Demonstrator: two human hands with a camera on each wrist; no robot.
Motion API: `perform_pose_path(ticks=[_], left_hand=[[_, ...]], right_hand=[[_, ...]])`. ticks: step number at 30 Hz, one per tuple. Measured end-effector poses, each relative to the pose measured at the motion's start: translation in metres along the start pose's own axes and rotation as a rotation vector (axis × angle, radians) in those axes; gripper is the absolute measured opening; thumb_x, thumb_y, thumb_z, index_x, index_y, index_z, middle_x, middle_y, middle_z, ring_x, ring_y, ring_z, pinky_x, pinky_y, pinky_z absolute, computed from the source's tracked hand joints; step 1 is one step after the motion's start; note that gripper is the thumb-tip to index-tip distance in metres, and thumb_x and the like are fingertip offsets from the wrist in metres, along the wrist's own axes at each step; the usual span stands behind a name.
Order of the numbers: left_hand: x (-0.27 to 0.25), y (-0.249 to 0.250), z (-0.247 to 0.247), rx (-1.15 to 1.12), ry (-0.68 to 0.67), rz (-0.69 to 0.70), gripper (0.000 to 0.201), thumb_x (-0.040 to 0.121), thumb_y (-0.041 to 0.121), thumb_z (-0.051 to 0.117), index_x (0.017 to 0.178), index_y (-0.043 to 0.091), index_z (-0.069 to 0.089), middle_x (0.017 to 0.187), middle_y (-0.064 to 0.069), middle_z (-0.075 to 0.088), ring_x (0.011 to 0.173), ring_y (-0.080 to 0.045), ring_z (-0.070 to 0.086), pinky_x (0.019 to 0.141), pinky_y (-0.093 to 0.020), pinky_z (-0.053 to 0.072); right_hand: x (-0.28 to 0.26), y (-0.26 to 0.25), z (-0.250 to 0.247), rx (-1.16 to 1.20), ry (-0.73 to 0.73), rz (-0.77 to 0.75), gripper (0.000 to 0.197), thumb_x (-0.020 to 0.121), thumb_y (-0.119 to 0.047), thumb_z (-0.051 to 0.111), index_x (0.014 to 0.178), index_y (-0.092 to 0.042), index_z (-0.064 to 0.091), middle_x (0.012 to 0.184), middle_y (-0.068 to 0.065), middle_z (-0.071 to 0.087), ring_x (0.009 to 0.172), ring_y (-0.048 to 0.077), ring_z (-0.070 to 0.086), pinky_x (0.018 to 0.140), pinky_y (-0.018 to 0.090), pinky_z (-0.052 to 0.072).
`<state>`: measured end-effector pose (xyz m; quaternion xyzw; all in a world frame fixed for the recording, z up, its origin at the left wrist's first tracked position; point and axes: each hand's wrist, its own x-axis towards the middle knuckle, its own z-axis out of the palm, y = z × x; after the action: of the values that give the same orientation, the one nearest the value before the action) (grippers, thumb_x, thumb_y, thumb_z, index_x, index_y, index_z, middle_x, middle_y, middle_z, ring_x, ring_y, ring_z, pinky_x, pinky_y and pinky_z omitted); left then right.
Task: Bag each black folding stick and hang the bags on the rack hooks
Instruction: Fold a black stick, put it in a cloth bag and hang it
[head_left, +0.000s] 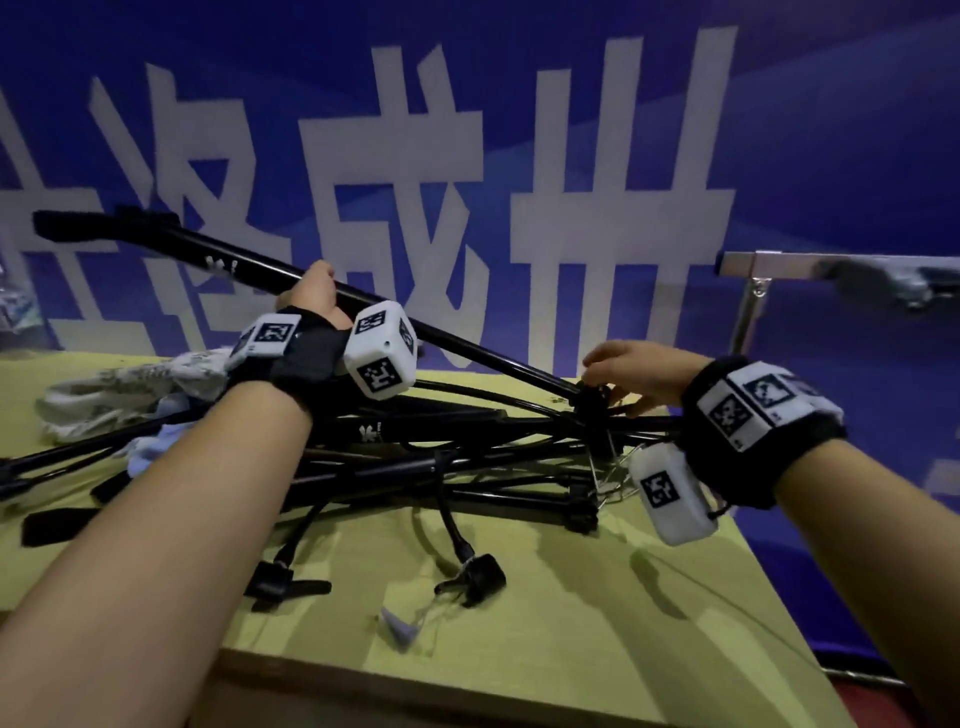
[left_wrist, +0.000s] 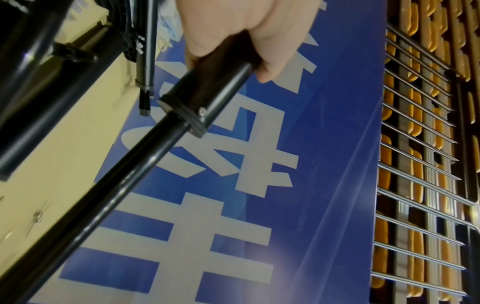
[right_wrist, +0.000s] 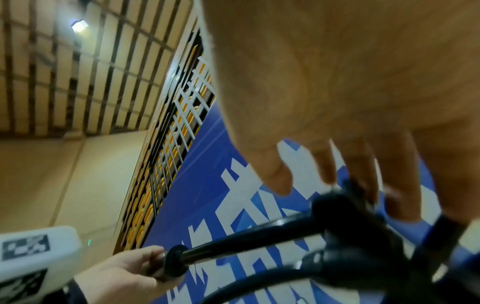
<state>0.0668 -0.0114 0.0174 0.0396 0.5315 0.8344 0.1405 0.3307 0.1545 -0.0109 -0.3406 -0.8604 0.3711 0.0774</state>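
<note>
Our left hand (head_left: 311, 296) clamps the black folding stick (head_left: 457, 340); right hand (head_left: 626, 371) fingers pinch its joint (head_left: 589, 397). We should fold it steadily there.

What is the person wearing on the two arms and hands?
Both forearms are bare, without sleeves. Each wrist carries a black wrist strap, left and right, with white boxes printed with black square code patterns. The left hand and right hand wear no gloves.
</note>
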Motion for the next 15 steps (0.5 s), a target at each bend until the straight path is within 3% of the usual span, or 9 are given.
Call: perform_pose_path(ticks=[1, 3, 5, 7, 9, 11, 13, 15], left_hand=[[-0.004, -0.001, 0.003, -0.013, -0.007, 0.007, 0.014, 0.088, 0.021, 0.052, 0.080, 0.014, 0.042, 0.073, -0.003, 0.049, 0.060, -0.019, 0.052, 0.061, -0.031, 0.047], [-0.019, -0.003, 0.011, -0.054, -0.015, 0.036, 0.017, 0.086, 0.021, 0.055, 0.097, 0.009, 0.049, 0.081, -0.008, 0.054, 0.072, -0.025, 0.059, 0.070, -0.039, 0.052], [-0.026, -0.006, 0.017, -0.128, -0.015, 0.068, 0.049, 0.083, 0.025, 0.060, 0.126, 0.006, 0.047, 0.100, -0.013, 0.058, 0.091, -0.031, 0.063, 0.080, -0.050, 0.052], [-0.030, -0.010, 0.023, -0.205, 0.028, 0.086, 0.067, 0.078, 0.031, 0.064, 0.136, 0.009, 0.040, 0.120, -0.014, 0.058, 0.101, -0.034, 0.062, 0.084, -0.055, 0.050], [-0.027, -0.015, 0.028, -0.331, 0.027, 0.057, 0.066, 0.080, 0.037, 0.063, 0.135, 0.012, 0.037, 0.128, -0.017, 0.053, 0.104, -0.036, 0.060, 0.086, -0.057, 0.048], [-0.035, -0.019, 0.030, -0.411, -0.080, 0.009, 0.052, 0.091, 0.042, 0.053, 0.129, 0.009, 0.041, 0.126, -0.016, 0.053, 0.106, -0.033, 0.057, 0.085, -0.051, 0.048], [-0.048, -0.024, 0.032, -0.441, -0.189, -0.019, 0.031, 0.098, 0.038, 0.043, 0.098, 0.008, 0.050, 0.097, -0.010, 0.057, 0.088, -0.025, 0.056, 0.091, -0.047, 0.044], [-0.055, -0.034, 0.030, -0.490, -0.223, -0.059, 0.028, 0.101, 0.029, 0.039, 0.080, 0.011, 0.045, 0.080, -0.006, 0.049, 0.074, -0.021, 0.051, 0.097, -0.044, 0.040]], right_hand=[[-0.001, 0.004, 0.001, 0.096, 0.070, 0.001, 0.025, 0.094, -0.021, 0.052, 0.118, -0.017, 0.046, 0.104, 0.005, 0.057, 0.098, 0.021, 0.056, 0.086, 0.036, 0.048], [-0.002, 0.011, 0.004, 0.307, 0.177, 0.013, 0.022, 0.093, -0.019, 0.052, 0.113, -0.012, 0.049, 0.091, 0.006, 0.056, 0.092, 0.022, 0.056, 0.086, 0.039, 0.049], [-0.005, 0.017, 0.010, 0.563, 0.213, 0.033, 0.014, 0.092, -0.016, 0.049, 0.101, -0.007, 0.056, 0.084, 0.009, 0.054, 0.083, 0.024, 0.057, 0.077, 0.038, 0.049], [-0.010, 0.026, 0.016, 0.798, 0.270, 0.030, 0.010, 0.092, -0.014, 0.049, 0.097, -0.009, 0.056, 0.087, 0.008, 0.053, 0.081, 0.025, 0.059, 0.071, 0.037, 0.044], [-0.009, 0.033, 0.023, 0.957, 0.373, 0.021, 0.021, 0.093, -0.015, 0.051, 0.114, -0.016, 0.047, 0.095, 0.005, 0.054, 0.085, 0.026, 0.062, 0.068, 0.036, 0.044], [-0.007, 0.039, 0.032, 1.063, 0.464, -0.022, 0.030, 0.092, -0.013, 0.052, 0.118, -0.024, 0.042, 0.090, 0.003, 0.055, 0.075, 0.022, 0.060, 0.068, 0.038, 0.049], [-0.002, 0.044, 0.040, 1.177, 0.596, -0.101, 0.030, 0.091, -0.011, 0.054, 0.117, -0.024, 0.047, 0.086, 0.002, 0.055, 0.075, 0.020, 0.056, 0.076, 0.042, 0.052], [0.003, 0.048, 0.044, 1.253, 0.742, -0.160, 0.028, 0.089, -0.011, 0.058, 0.114, -0.023, 0.053, 0.090, 0.001, 0.056, 0.077, 0.016, 0.054, 0.075, 0.040, 0.051]])
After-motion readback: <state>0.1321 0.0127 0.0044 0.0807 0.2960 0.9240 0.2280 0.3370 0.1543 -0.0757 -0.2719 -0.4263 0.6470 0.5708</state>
